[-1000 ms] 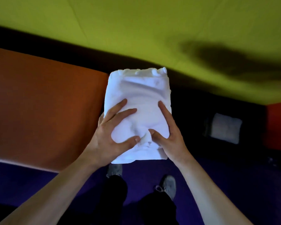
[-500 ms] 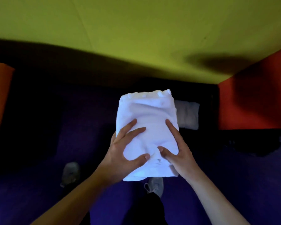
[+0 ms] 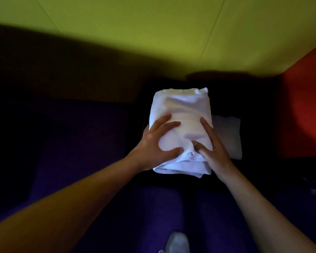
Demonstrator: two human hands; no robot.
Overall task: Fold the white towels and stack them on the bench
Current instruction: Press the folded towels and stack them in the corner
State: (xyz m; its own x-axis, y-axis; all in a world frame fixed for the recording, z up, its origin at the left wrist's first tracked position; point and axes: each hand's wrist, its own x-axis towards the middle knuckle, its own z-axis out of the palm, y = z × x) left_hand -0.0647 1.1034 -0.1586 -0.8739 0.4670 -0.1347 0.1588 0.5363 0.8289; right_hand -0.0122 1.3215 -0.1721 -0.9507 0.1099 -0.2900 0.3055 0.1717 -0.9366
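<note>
A folded white towel (image 3: 182,114) is held out in front of me with both hands. My left hand (image 3: 153,143) grips its left side, fingers spread over the top and thumb pressing near the front edge. My right hand (image 3: 212,147) grips its right side, thumb dug into the cloth. Beneath and to the right lies another folded white towel (image 3: 228,136) on a dark bench (image 3: 259,125), partly hidden by the held towel.
A yellow-green wall (image 3: 153,33) fills the top. A red block (image 3: 305,106) stands at the right. The floor is a purple carpet (image 3: 80,143), and my light shoe (image 3: 177,241) shows at the bottom edge.
My view has swung right: the orange block at the left is gone and the red block is closer. The held towel now hangs over the towel lying on the bench.
</note>
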